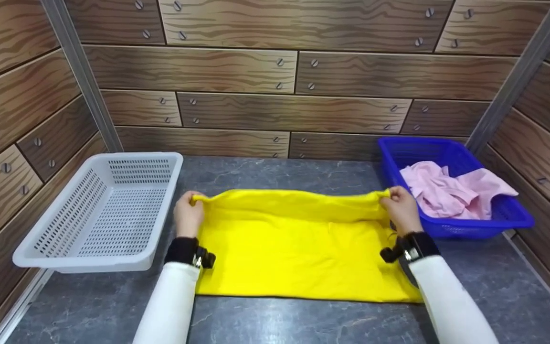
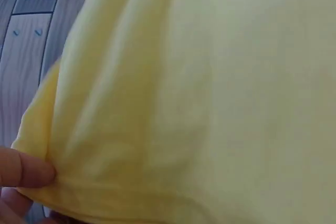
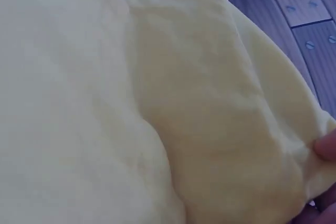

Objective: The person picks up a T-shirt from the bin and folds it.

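A bright yellow cloth [image 1: 284, 258], which looks like a folded garment, lies across the table in the head view. Its far edge is lifted and sags a little between the two hands. My left hand [image 1: 189, 215] pinches the far left corner, and in the left wrist view the thumb [image 2: 26, 169] presses on the fabric near its hem. At the far right corner, my right hand [image 1: 401, 210] pinches the cloth between thumb and fingers. The right wrist view shows the fingertips [image 3: 326, 148] at the fabric's edge, with loose folds beside them.
To the left stands a white perforated basket [image 1: 160, 224] with nothing in it. A blue basket [image 1: 461, 227] at the right holds a crumpled pink cloth [image 1: 447, 191]. Wood-patterned walls [image 1: 237, 71] enclose the grey marbled table [image 1: 275, 320] at the back and sides.
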### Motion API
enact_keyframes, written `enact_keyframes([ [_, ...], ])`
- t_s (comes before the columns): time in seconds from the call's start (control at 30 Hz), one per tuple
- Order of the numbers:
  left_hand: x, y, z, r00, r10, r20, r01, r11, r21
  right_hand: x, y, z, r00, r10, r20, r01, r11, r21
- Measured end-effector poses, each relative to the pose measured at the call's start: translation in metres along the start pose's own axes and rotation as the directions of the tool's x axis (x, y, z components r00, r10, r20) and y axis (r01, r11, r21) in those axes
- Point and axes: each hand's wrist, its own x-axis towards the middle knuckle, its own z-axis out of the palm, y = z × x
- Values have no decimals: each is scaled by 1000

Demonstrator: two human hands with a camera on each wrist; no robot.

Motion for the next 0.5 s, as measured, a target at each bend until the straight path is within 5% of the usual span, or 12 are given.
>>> enact_keyframes([
  [0.13, -20, -7, -13, 999, 17, 51, -26, 983, 184, -27, 10, -17, 987, 52, 151, -35, 993, -112],
  [0.33, -28, -19, -25, 956, -118, 267, 12, 930, 366, -39, 21, -32, 904, 193, 380, -65, 944, -323],
  [0.43, -26, -22, -27, 932, -182, 313, 70, 939, 337, -39, 23, -30, 912, 214, 350, -83, 932, -353],
  [0.5, -25, -22, -27, 931, -185, 313, 87, 949, 302, -40, 24, -26, 934, 183, 307, -67, 933, -353],
])
